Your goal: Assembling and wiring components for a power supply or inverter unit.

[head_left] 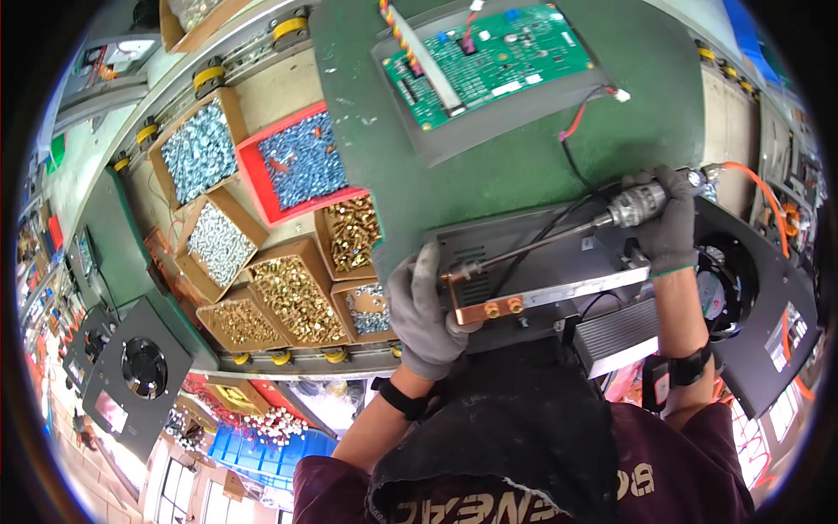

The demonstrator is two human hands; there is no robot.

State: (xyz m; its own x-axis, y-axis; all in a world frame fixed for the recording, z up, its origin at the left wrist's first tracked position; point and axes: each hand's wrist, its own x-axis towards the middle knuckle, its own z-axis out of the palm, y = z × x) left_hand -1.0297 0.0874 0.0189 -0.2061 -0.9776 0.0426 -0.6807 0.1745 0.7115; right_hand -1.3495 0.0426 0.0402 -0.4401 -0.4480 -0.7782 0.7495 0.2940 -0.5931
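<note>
My right hand (668,227), in a grey glove, is closed round a pneumatic screwdriver (637,205) with an orange air hose. Its long shaft slants down to the left, and the tip lies by the copper-coloured end of a flat metal bar (576,288). Two brass bolts (504,307) stick out of that end. My left hand (428,310), gloved too, grips the bar's left end, with its fingers beside the driver tip. Behind the bar lies a black slotted metal panel (541,240), crossed by a black cable. Part of the bar's end is hidden by my left hand.
Beyond the panel a green circuit board (497,65) lies on the green work surface (489,179). Left stand boxes of screws and bolts, one a red tray (253,175). A finned metal block (615,336) and a black fan panel (759,323) are at the right.
</note>
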